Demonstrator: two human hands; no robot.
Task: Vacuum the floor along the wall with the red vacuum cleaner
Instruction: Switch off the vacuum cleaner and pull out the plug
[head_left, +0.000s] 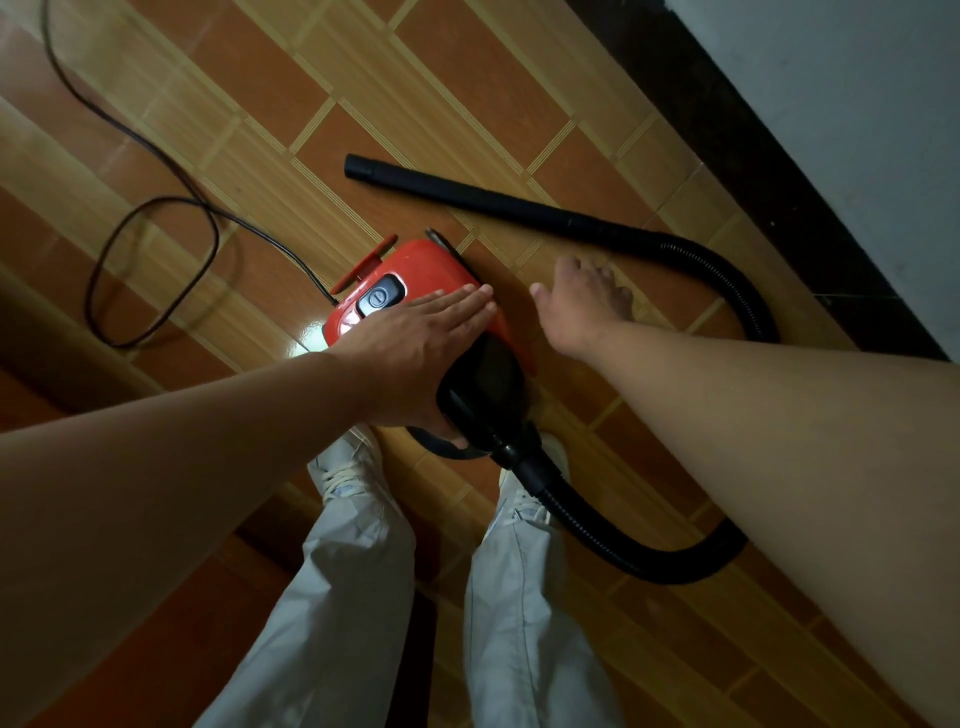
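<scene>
The red vacuum cleaner (415, 270) stands on the tiled floor just ahead of my feet, its black front part toward me. My left hand (415, 353) lies flat on top of its body, fingers straight, thumb down by the black part. My right hand (582, 306) hovers to the right of the vacuum with fingers spread, holding nothing. A black ribbed hose (727, 291) leaves the vacuum's front, loops right, and ends in a straight black tube (467, 195) lying on the floor beyond the vacuum.
A white wall (857, 104) with a dark baseboard strip (753, 156) runs diagonally at the upper right. The black power cord (150, 218) coils on the floor at the left. My white shoes (343, 467) and light trousers fill the bottom middle.
</scene>
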